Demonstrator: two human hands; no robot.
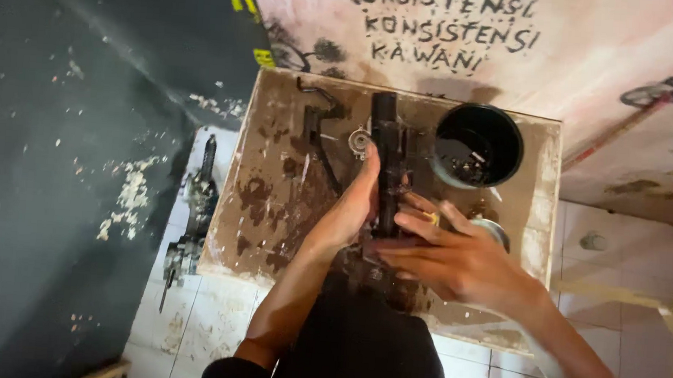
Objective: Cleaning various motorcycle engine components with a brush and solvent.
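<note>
Two hands on the part
Your left hand [348, 213] and right hand [458, 261] clasp the black greasy shaft [386, 165]; oily desk [272, 200] risks slippage.

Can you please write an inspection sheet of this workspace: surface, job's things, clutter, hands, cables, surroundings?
Surface: stained wooden board, brown blotches, resting over white tiles.
Job's things: long black metal part, upright, held between both hands.
Clutter: black round tub with small bits inside; bent black metal piece; small round metal piece; greasy assembly on the tiles left of the board.
Hands: left hand against the part's left side; right hand with fingers around its lower end.
Cables: nothing seen.
Surroundings: pinkish wall with painted lettering; dark flaking wall on the left.
</note>
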